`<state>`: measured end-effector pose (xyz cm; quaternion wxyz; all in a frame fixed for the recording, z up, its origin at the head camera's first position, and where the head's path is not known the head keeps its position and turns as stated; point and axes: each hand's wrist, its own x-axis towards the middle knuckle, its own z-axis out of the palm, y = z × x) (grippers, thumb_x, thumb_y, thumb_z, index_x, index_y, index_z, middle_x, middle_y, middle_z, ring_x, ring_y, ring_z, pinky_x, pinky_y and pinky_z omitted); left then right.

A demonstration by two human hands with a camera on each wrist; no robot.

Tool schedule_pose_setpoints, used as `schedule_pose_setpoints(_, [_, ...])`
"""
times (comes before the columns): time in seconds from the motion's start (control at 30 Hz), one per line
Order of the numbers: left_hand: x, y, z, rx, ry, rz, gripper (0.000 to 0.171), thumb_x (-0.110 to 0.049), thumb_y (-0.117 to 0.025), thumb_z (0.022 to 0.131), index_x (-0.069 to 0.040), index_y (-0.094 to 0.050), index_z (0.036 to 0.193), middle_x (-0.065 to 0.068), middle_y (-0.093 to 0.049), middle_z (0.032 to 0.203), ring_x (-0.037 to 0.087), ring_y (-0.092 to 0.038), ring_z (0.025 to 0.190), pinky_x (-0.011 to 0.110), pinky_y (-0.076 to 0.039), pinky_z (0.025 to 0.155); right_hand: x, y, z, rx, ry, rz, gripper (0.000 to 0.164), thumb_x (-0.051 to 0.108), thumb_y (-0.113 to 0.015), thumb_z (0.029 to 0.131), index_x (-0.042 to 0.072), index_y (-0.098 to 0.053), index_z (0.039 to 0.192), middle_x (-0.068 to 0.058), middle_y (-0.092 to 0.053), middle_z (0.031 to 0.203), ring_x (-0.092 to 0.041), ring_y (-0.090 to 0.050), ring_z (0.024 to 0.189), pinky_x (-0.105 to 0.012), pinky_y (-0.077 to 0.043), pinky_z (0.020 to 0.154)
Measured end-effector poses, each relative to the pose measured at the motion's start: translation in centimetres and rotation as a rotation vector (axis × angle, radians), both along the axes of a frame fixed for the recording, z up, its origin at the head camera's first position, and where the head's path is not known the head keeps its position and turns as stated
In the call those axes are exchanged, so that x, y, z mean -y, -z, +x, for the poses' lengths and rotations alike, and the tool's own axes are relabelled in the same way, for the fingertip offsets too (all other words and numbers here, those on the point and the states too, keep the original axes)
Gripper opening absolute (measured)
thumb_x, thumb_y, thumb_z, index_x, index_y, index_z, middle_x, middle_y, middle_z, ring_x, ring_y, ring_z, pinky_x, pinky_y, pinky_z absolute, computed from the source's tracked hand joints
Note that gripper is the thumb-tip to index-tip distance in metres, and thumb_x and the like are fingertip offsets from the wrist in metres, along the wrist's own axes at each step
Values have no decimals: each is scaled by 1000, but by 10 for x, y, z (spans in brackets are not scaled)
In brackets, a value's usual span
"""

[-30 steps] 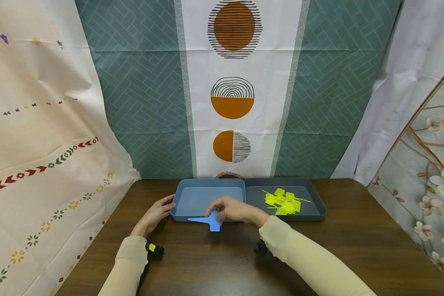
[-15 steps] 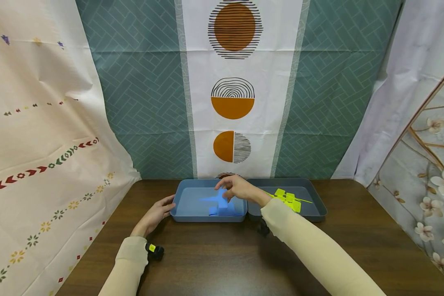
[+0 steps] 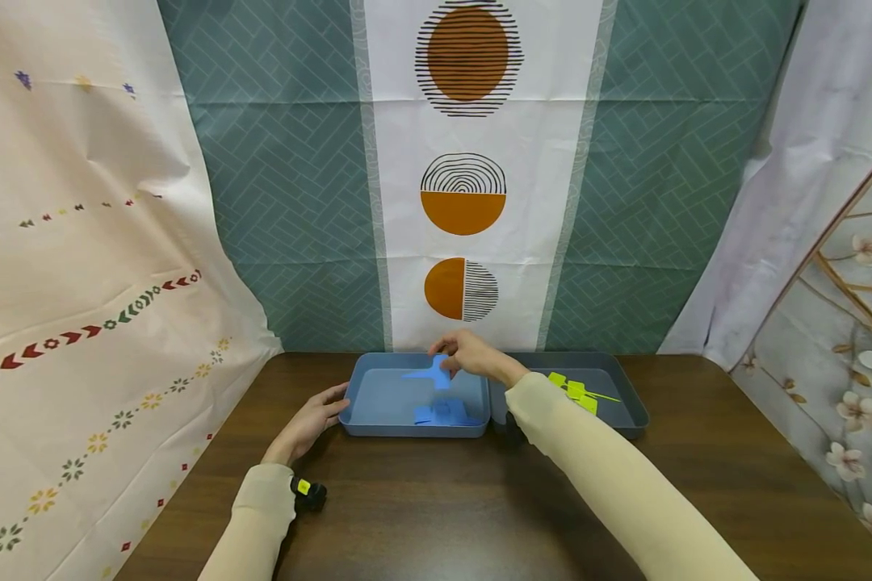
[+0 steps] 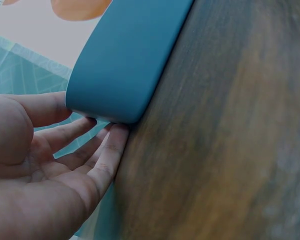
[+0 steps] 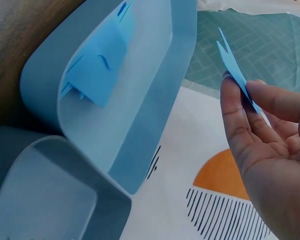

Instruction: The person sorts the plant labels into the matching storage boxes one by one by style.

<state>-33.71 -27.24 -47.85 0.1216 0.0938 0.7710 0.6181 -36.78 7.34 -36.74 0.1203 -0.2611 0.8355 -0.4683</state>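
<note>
My right hand (image 3: 472, 355) pinches a blue T-shaped plant label (image 3: 436, 375) between thumb and fingers, above the back right part of the blue-grey tray (image 3: 378, 403). In the right wrist view the pinched plant label (image 5: 235, 70) is seen edge-on, with two thin tips showing. Below it, several more blue plant labels (image 3: 448, 413) lie piled at the tray's front right. My left hand (image 3: 311, 424) rests at the tray's left end. In the left wrist view its spread fingers (image 4: 112, 150) touch the tray's outer wall and lower corner.
A darker grey tray (image 3: 621, 379) stands against the right side of the first one, holding several yellow plant labels (image 3: 577, 394), partly hidden by my right sleeve. Both trays stand at the back of a brown wooden table (image 3: 407, 500), before a hanging patterned cloth (image 3: 298, 242).
My right hand has carried the blue plant label from over the tray's front edge back and slightly right, uncovering the blue pile. The left hand stays at the tray's end.
</note>
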Motion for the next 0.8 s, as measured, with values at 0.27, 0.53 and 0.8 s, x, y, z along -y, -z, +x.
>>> schedule_pose_setpoints(0.27, [-1, 0, 1, 1, 3, 7, 58, -12, -43, 113, 5, -21, 163, 30, -25, 164, 45, -28, 151, 60, -26, 123, 8, -5, -2, -2, -3, 24, 27, -9, -61, 98, -1, -70, 123, -17, -71, 106, -30, -65, 79, -32, -60, 75])
schedule_pose_setpoints(0.53, [-1, 0, -1, -2, 2, 0, 57, -12, -44, 113, 5, -22, 163, 30, -26, 164, 45, -29, 151, 60, -26, 123, 7, -5, -3, -9, 7, 75, 25, -5, -57, 102, 0, -68, 125, -16, -69, 109, -38, -65, 95, -42, -61, 83])
schedule_pose_setpoints(0.8, [-1, 1, -1, -4, -2, 3, 57, -12, -43, 113, 5, -21, 163, 30, -25, 164, 45, -29, 151, 59, -26, 123, 0, -1, -6, -29, 4, 107, 24, -2, -54, 104, -2, -68, 123, -16, -67, 114, -35, -61, 100, -46, -60, 86])
